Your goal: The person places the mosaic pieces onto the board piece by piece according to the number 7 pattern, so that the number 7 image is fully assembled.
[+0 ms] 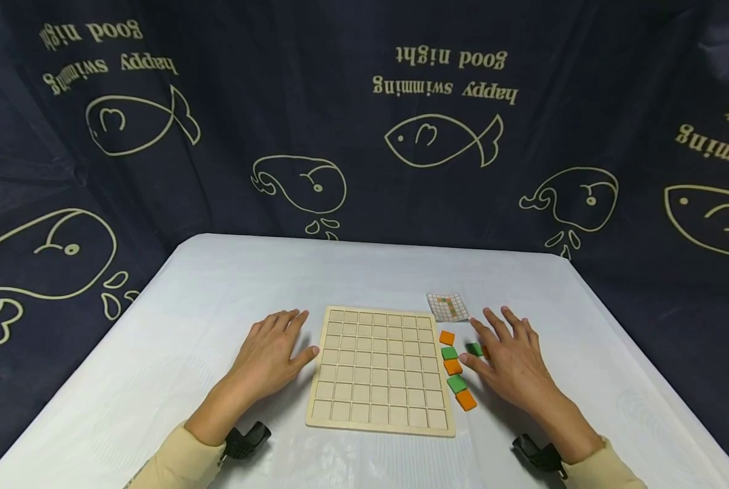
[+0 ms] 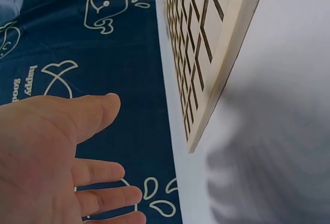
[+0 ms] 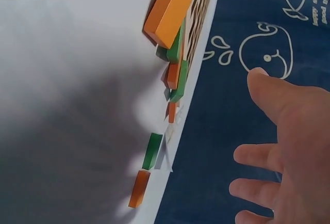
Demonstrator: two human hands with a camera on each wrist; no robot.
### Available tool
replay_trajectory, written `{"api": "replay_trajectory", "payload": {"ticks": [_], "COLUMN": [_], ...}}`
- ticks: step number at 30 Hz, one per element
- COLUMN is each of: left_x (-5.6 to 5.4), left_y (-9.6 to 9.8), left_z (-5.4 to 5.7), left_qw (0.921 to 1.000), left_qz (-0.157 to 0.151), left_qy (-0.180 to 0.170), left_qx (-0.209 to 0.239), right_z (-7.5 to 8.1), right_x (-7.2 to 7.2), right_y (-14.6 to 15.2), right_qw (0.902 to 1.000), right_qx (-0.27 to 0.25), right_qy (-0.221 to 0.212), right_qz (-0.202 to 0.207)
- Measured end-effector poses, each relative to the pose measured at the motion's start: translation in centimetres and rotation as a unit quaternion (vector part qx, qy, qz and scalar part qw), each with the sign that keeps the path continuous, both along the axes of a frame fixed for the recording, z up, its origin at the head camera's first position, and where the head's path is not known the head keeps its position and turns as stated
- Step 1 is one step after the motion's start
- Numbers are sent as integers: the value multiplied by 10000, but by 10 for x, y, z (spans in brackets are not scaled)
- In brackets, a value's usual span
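Observation:
A square wooden grid board (image 1: 379, 375) lies flat on the table, its cells bare. Left of it is my left hand (image 1: 270, 356), fingers spread and holding nothing; its thumb comes close to the board's left edge. My right hand (image 1: 513, 363) is on the other side, fingers apart, also holding nothing. Between that hand and the board runs a loose row of small square tiles, among them an orange tile (image 1: 465, 400) and a green tile (image 1: 456, 384). Another green tile (image 3: 152, 151) and an orange tile (image 3: 138, 189) lie under the right hand, partly hidden in the head view.
A small printed grid card (image 1: 448, 308) with coloured squares lies beyond the board's far right corner. White cloth covers the table (image 1: 266, 272). Behind it hangs a dark blue curtain (image 1: 364, 190) with fish and whale drawings. A black wrist camera (image 1: 248, 440) sits on the left wrist.

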State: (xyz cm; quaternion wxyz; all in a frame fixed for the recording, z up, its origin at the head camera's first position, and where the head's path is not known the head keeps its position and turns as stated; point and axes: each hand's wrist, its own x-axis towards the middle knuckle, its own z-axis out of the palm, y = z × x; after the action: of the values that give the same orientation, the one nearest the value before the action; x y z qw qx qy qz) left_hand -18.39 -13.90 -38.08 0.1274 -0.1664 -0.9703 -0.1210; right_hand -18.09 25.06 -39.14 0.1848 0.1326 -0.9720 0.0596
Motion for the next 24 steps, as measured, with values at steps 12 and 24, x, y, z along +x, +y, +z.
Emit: {"api": "replay_trajectory", "payload": {"ticks": [12,24], "left_x": [-1,-2], "left_y": [1,0], "left_z": [-1,-4], "left_qw": [9999,9991], "left_qz": [-31,-205], "left_qy": [66,202], "left_qx": [129,309], "right_z": [0,-1], "right_x": [-2,-3], "right_y": [3,9], "right_qw": [9979,9927], "right_qx": [-550,-1028], "right_qy": [-282,-613], "right_qz": [168,154]}}
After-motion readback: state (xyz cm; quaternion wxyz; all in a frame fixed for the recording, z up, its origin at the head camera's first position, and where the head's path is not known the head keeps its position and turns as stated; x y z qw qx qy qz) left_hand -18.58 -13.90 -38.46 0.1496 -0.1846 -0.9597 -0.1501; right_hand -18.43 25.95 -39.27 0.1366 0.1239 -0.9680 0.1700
